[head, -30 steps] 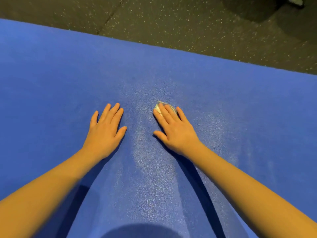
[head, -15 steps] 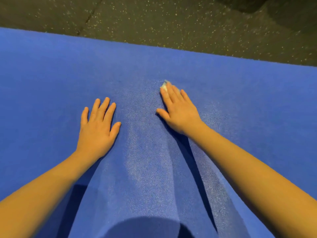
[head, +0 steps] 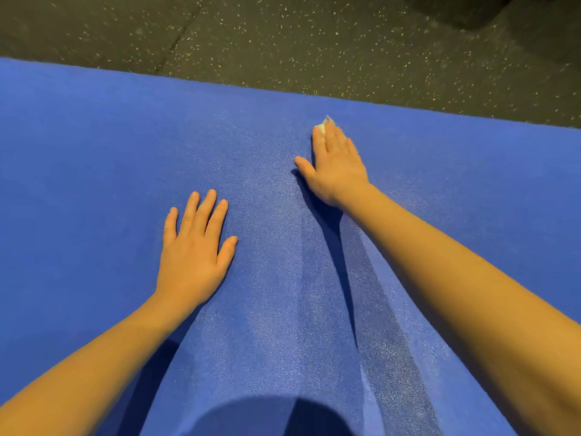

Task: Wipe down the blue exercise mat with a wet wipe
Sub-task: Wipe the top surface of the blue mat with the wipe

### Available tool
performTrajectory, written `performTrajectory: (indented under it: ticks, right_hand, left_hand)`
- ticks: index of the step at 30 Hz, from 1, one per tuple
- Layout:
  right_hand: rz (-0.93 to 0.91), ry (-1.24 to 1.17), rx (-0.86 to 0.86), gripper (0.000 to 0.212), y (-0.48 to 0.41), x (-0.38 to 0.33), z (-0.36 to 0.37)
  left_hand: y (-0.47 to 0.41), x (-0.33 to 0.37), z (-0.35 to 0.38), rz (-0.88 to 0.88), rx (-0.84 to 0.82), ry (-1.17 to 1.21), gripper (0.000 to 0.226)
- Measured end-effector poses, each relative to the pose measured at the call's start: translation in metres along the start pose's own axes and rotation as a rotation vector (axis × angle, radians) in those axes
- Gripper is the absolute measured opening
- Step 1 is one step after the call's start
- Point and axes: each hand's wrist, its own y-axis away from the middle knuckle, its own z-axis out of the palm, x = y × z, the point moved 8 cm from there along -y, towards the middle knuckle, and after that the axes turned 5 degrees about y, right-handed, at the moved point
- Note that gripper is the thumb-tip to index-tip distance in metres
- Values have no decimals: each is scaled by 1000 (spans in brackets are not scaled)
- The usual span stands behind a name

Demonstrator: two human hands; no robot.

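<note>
Both hands flat on blue exercise mat, well apart.
Pose: left hand palm down, fingers spread, nearer the body; right hand extended forward, straight fingers pressing wet wipe onto the mat near its far edge, only a wipe corner showing.

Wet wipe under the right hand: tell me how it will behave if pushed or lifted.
Probably floppy: the wipe lies bunched flat beneath the right hand, so it would likely droop when lifted. Likely light, since only a small corner shows. Pushed, it should drag somewhat; the mat looks grainy, with damp-looking streaks.
</note>
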Motion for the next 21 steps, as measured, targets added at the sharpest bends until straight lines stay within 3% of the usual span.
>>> performTrajectory:
  ticks: [4,6,12,14,19,21]
  right_hand:
    - [-270,77,21,75,11,-33,6]
    - [-314,151,19,72,4,-24,2]
    - [40,39,-8,68,-59,-4,-18]
    - [60,-11,22,67,-69,-17,-23]
    - [-446,132,24,66,-44,-62,-10]
    - [-394,185,29,64,-59,-45,-16]
  left_hand:
    - [0,0,-1,1,-1,-1,63]
    - [0,1,-1,4,-2,0,62]
    - [1,1,-1,6,1,3,61]
    - [1,1,-2,11,0,5,61]
    - [0,0,-3,15,6,20,60]
    - [0,0,-3,15,9,29,59]
